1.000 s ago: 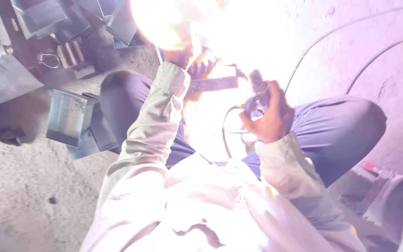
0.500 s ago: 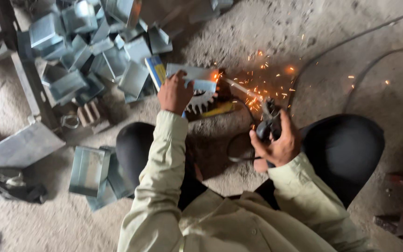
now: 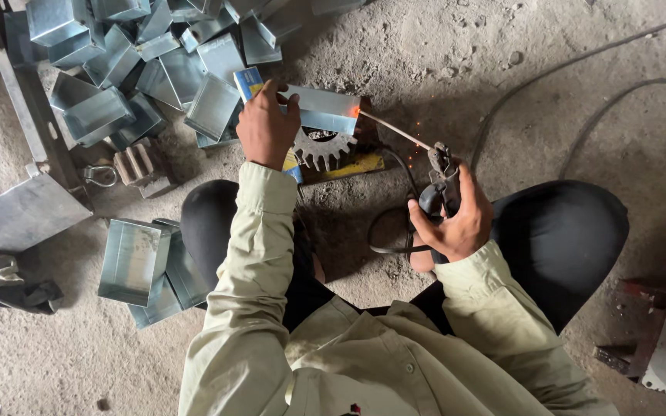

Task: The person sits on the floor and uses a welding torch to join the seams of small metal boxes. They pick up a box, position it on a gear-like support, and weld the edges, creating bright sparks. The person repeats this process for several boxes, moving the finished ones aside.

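My left hand (image 3: 267, 127) presses down on a shiny folded sheet-metal box (image 3: 321, 110) that rests over a toothed gear (image 3: 319, 149) and a yellow bar (image 3: 344, 166) on the ground. My right hand (image 3: 456, 219) grips a dark welding electrode holder (image 3: 437, 181). Its thin rod (image 3: 395, 129) reaches up-left to the right end of the box, where a small orange glow and a few sparks show. A black cable (image 3: 387, 231) loops from the holder between my knees.
A heap of several similar metal boxes (image 3: 132, 69) lies at top left, with two more boxes (image 3: 144, 266) by my left knee. A flat metal plate (image 3: 21, 216) and a shackle (image 3: 100, 176) sit at left. Cables (image 3: 580, 115) cross the dirt floor at right; rusty metal parts (image 3: 657, 347) at bottom right.
The blinding arc glare from a second ago has faded to a small glow and few sparks. The view has tilted, bringing hands and box lower into the frame.
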